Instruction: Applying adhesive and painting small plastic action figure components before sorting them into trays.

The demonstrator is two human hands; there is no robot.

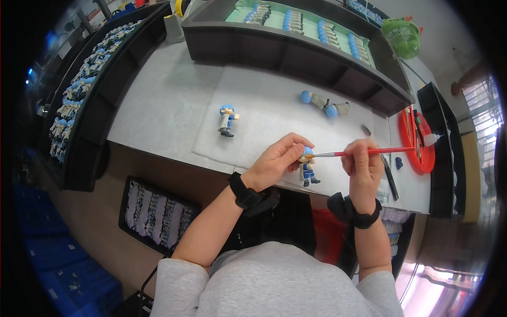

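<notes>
Between the thumb and fingers of my left hand (277, 162) is a small blue-haired figurine (308, 171), held upright near the table's front edge. My right hand (363, 161) grips a red-handled paintbrush (388, 150), which lies almost level, its bristles touching or very close to the figurine's head. Another blue-haired figurine (227, 121) stands by itself to the left on the white sheet (264, 105). Farther back, two more figurines (319, 100) lie on their sides.
A dark tray (296, 55) with rows of figurines spans the back. Another crate (95, 105) full of figurines stands left. At right are a red dish (422, 164) with tools, a black pen (391, 179) and a green basket (401, 39). A figurine-filled tray (158, 211) sits below the table.
</notes>
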